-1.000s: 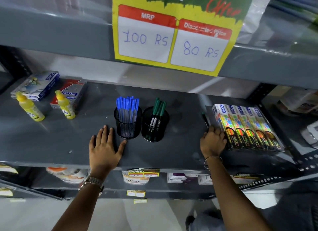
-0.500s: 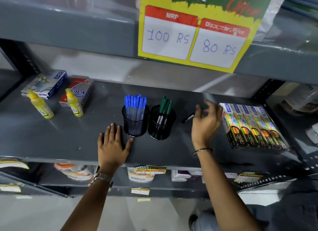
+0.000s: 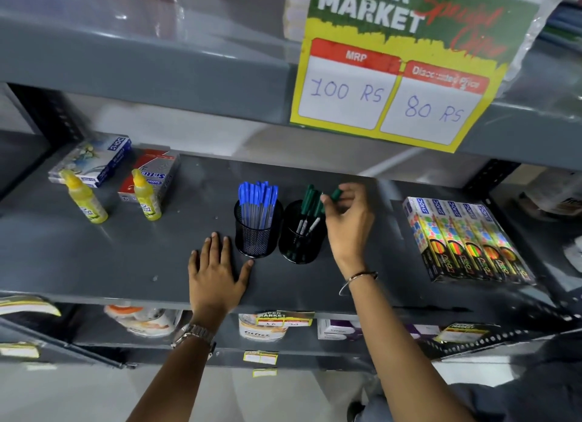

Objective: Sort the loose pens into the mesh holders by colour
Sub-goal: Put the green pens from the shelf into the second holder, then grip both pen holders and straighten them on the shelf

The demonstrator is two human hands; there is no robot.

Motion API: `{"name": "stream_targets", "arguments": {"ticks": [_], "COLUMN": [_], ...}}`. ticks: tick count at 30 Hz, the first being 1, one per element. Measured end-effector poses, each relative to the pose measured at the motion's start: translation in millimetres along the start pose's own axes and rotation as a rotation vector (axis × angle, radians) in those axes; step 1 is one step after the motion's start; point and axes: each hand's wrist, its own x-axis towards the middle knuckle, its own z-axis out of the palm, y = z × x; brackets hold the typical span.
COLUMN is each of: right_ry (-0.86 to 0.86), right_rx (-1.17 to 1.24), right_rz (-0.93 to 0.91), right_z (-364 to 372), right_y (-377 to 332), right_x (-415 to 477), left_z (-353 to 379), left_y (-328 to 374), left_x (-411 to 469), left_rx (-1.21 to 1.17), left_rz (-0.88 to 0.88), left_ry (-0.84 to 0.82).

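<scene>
Two black mesh holders stand side by side on the grey shelf. The left holder is packed with several blue-capped pens. The right holder holds green-capped pens. My right hand hovers just right of and above the right holder, pinching a green-capped pen whose tip points down into that holder. My left hand lies flat on the shelf, fingers spread, thumb near the base of the left holder.
Two yellow glue bottles and two boxes sit at the shelf's left. Colour-pencil packs lie at the right. A price sign hangs from the shelf above. Stock fills the shelf below.
My right hand lifted a green pen from beside the pencil packs and carried it left, up over the right holder. My left hand stayed flat on the shelf.
</scene>
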Motion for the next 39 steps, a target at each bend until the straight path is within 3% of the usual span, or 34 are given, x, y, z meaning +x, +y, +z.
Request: {"name": "stream_targets", "arguments": {"ticks": [9,17,23,26,29,39], "right_ry": [-0.071,-0.367,-0.448,-0.546,-0.51,-0.42], "right_rx": [-0.304,-0.145,0.247,0.157,0.063,0.064], "right_rz": [-0.138,0.008,0.3,0.275,0.25,0.29], "right_z": [13,9,-6,-1,8,-4], "right_y": [23,36,53,59,59,63], "right_x": [-16,-22,-44,-49,-47,-69], "left_z": [4,6,-15,-20,-22,-18], "left_y": [-1,-5,-2,2,11,2], "left_x": [1,2,16,35,48,32], "left_rx": [-0.024,-0.021,-0.457,-0.628,-0.87,-0.932], "left_rz": [0.006,0.024,0.1,0.111,0.078,0.108], "left_ry": [0.014,-0.024,0.087,-0.04,-0.105,-0.073]}}
